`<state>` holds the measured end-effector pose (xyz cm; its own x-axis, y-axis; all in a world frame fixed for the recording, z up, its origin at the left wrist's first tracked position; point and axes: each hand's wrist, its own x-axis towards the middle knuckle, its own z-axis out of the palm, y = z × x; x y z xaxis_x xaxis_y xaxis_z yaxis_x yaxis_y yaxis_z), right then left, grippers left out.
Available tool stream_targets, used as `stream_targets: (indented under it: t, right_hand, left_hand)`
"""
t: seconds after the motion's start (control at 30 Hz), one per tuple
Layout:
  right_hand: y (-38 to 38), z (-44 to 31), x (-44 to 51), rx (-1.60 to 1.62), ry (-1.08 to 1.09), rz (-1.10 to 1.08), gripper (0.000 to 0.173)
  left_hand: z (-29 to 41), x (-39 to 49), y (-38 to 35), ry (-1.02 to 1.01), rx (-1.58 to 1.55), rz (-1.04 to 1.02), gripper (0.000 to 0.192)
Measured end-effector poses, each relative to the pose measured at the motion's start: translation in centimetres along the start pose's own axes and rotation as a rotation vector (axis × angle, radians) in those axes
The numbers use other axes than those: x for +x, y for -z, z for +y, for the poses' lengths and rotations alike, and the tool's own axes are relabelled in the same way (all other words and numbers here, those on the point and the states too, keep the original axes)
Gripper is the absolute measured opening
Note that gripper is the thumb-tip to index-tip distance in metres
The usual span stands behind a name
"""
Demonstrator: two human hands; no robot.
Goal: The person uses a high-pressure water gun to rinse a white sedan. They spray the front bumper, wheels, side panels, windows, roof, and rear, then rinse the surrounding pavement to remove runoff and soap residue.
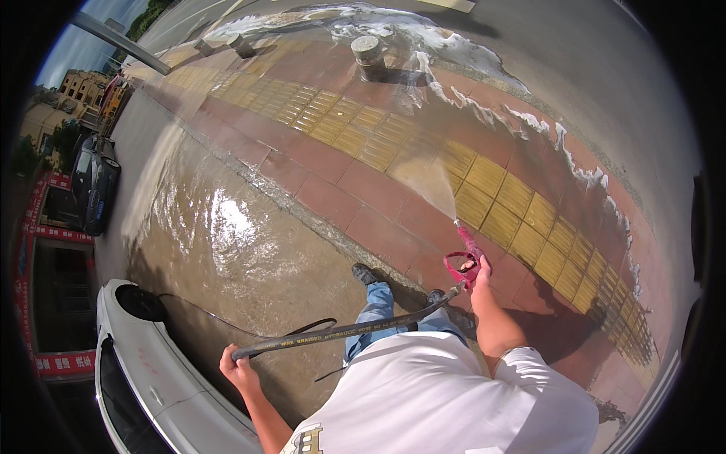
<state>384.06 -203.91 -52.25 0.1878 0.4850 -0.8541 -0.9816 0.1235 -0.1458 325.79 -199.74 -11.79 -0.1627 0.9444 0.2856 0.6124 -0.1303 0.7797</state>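
My right hand [481,271] grips the handle of a red pressure-washer spray gun [469,243], its fingers through the trigger guard. From the nozzle a fan of water [428,181] spreads over the yellow tactile paving [391,136]. A black braided hydraulic hose [340,332] runs from the gun's base across the front of my legs. My left hand [239,363] is closed around that hose at the left. White foam [482,113] lies in a ragged line along the outer part of the red paving [363,187].
My shoes stand at the kerb [334,238], beside brown water [227,227] on the ground. A white car [170,374] is close at the lower left, with a thin cable or hose near its wheel. Stone bollards [370,57] stand near the road; a dark car [99,181] is farther off.
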Motion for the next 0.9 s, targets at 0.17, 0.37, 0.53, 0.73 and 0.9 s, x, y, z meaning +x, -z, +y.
stream_targets:
  t: [0.17,0.37,0.53,0.73,0.9]
  right_hand:
    - [-8.7,7.9,0.7,0.004,-0.083,0.131,0.049]
    - [-19.7,17.5,2.3,0.031,-0.109,0.025,0.044]
    - [-23.8,18.4,4.6,0.067,-0.008,-0.047,0.042]
    - [-19.2,6.4,5.9,0.162,0.266,0.157,0.043]
    - [-15.1,-6.9,2.1,0.196,0.448,0.242,0.039]
  left_hand:
    - [-5.0,7.5,-0.7,0.031,-0.191,0.109,0.049]
    - [-8.1,18.1,0.5,0.097,-0.24,0.113,0.061]
    - [-10.9,25.7,1.0,0.08,-0.228,0.067,0.057]
    - [-11.4,30.6,-4.5,-0.012,-0.042,-0.15,0.031]
    - [-7.7,31.9,-14.2,-0.1,0.055,-0.357,0.041]
